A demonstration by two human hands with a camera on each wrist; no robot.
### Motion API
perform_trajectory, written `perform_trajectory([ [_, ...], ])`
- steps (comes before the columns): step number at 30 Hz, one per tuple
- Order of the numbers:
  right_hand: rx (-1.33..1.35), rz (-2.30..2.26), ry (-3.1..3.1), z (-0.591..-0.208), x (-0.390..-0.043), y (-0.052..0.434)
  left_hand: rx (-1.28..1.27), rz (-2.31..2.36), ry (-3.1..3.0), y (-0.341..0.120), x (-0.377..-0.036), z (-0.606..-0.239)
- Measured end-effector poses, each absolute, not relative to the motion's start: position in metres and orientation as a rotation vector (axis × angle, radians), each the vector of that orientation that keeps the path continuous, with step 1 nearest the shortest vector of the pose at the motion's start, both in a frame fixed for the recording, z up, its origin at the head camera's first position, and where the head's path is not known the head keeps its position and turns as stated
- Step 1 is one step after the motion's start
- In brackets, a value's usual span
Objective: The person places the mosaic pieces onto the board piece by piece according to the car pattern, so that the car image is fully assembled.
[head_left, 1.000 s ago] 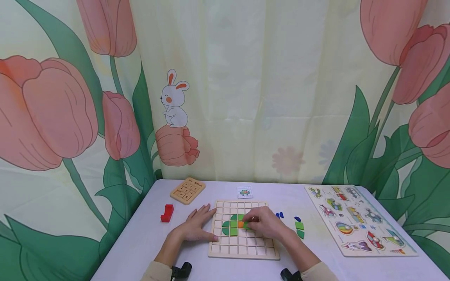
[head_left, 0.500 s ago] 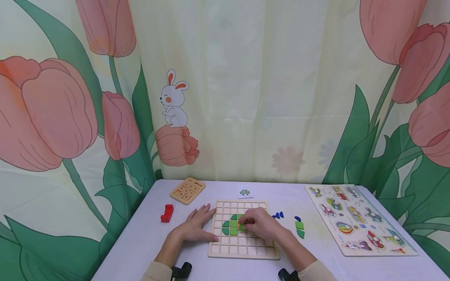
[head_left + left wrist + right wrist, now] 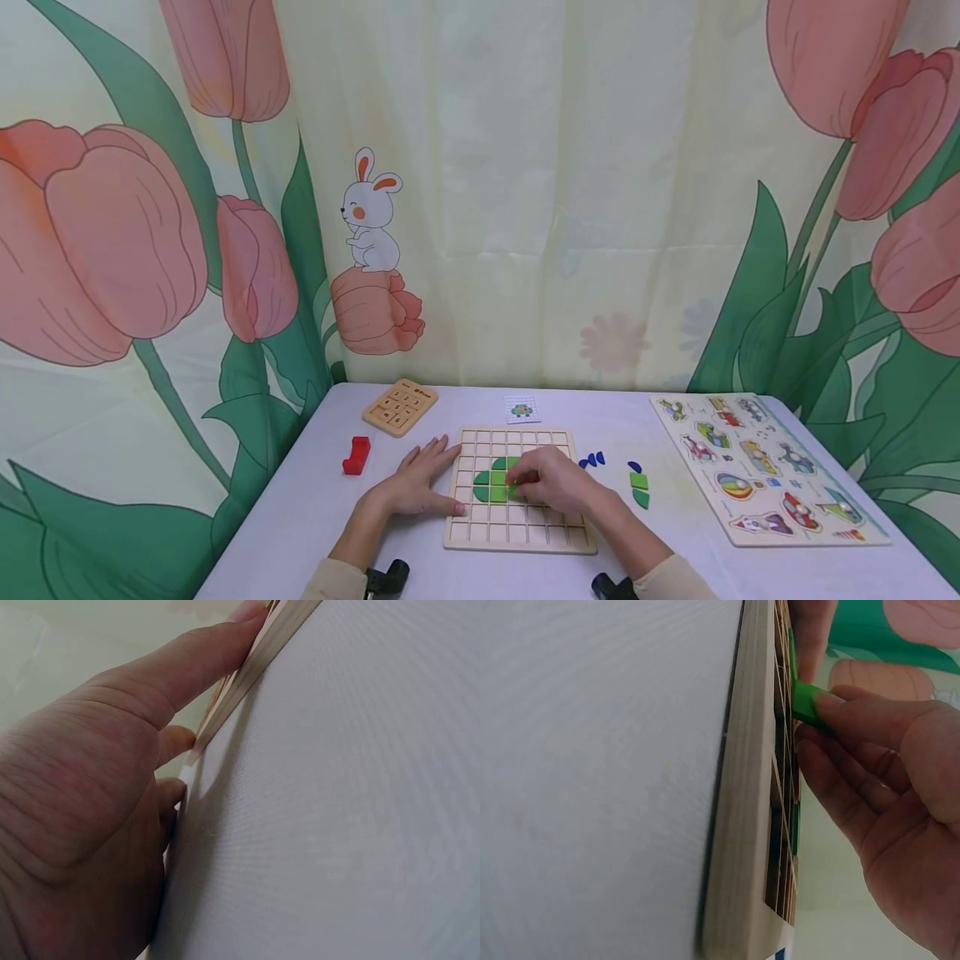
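A wooden grid board (image 3: 519, 535) lies on the white table, with several green pieces (image 3: 498, 492) set in its middle cells. My right hand (image 3: 557, 478) is over these cells and pinches a green tile (image 3: 807, 702) between thumb and fingers. In the right wrist view the tile stands tilted against the grid, one end at the cells. My left hand (image 3: 415, 481) rests at the board's left edge, fingers spread. Its thumb (image 3: 217, 656) lies on the wooden rim in the left wrist view. The orange piece's place is covered by the right hand.
Right of the board lie small blue pieces (image 3: 592, 459), a green square (image 3: 639, 482) and a dark green quarter piece (image 3: 641, 500). A pattern card (image 3: 522, 410) is behind it. A red block (image 3: 357, 456), a wooden number board (image 3: 401, 407) and a picture puzzle (image 3: 750, 467) lie farther out.
My right hand has shifted slightly left over the grid, covering the orange piece and uncovering more blue pieces at right. The left hand stays in place.
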State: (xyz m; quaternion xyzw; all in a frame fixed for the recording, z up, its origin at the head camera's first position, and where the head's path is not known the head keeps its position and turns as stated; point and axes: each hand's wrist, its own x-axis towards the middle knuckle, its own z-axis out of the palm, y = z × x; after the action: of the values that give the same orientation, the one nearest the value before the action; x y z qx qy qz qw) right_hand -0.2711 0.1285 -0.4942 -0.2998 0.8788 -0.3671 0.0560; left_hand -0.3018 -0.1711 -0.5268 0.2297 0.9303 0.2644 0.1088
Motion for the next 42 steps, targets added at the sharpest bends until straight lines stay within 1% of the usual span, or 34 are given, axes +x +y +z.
perform_trajectory([
  [18, -0.922, -1.102, 2.638, -0.4937, -0.2712, 0.1267, 0.668, 0.801, 2.73, -0.1707, -0.301, -0.526],
  [42, -0.92, -0.958, 2.718, -0.4957, -0.271, 0.1261, 0.672, 0.806, 2.731, -0.1719, -0.3015, -0.5284],
])
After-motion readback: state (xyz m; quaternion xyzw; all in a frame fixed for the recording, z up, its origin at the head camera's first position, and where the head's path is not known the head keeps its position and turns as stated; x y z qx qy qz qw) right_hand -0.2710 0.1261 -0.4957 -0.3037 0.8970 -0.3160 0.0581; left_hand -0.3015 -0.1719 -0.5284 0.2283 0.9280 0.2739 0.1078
